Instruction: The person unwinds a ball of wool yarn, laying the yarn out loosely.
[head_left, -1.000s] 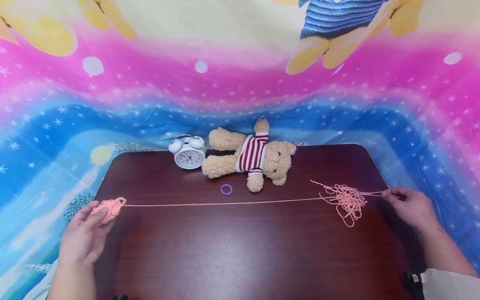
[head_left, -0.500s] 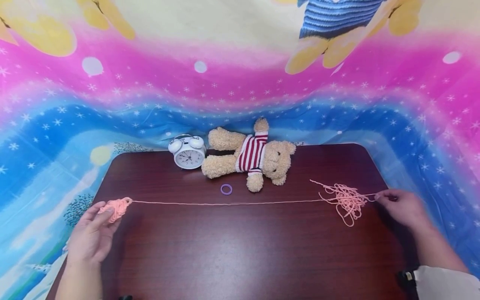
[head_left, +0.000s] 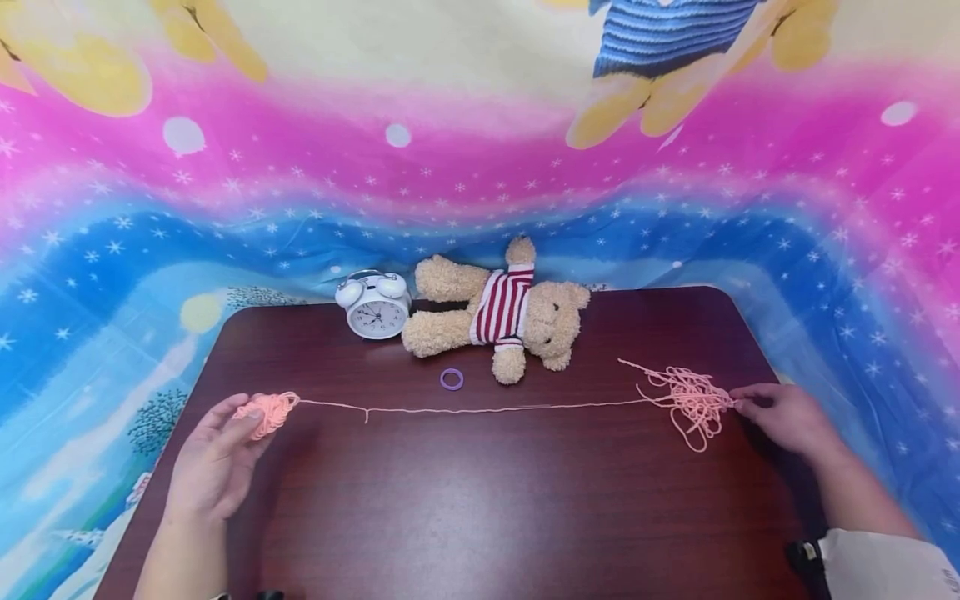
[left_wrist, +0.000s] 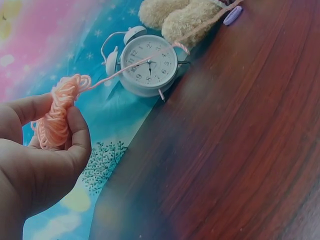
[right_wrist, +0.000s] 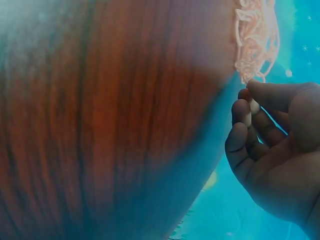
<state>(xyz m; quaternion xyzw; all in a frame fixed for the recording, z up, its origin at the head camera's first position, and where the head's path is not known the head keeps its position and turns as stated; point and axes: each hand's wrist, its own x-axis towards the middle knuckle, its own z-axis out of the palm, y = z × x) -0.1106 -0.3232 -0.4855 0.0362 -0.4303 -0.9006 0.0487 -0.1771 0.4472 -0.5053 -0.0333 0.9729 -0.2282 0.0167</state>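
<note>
My left hand (head_left: 213,467) pinches a small wound bundle of peach yarn (head_left: 267,414) between thumb and fingers, held up near the table's left side. A single yarn strand (head_left: 465,411) runs from it across to a loose tangle of the same yarn (head_left: 697,404) at the right. With thumb and forefinger, my right hand (head_left: 787,421) pinches the tangle's right edge. The left wrist view shows the wound bundle (left_wrist: 57,117) between thumb and fingers, its loops sticking out at the top. In the right wrist view the fingertips meet at the lower end of the tangle (right_wrist: 255,40).
A white twin-bell alarm clock (head_left: 377,312) stands at the back of the dark wooden table (head_left: 465,508). Beside it lies a teddy bear (head_left: 502,312) in a red-striped shirt. A purple ring (head_left: 452,379) lies in front. A printed cloth (head_left: 480,183) hangs behind.
My left hand has moved right with the wound bundle, and the strand has slackened, with a small kink near the bundle. My right hand has come left, closer to the tangle.
</note>
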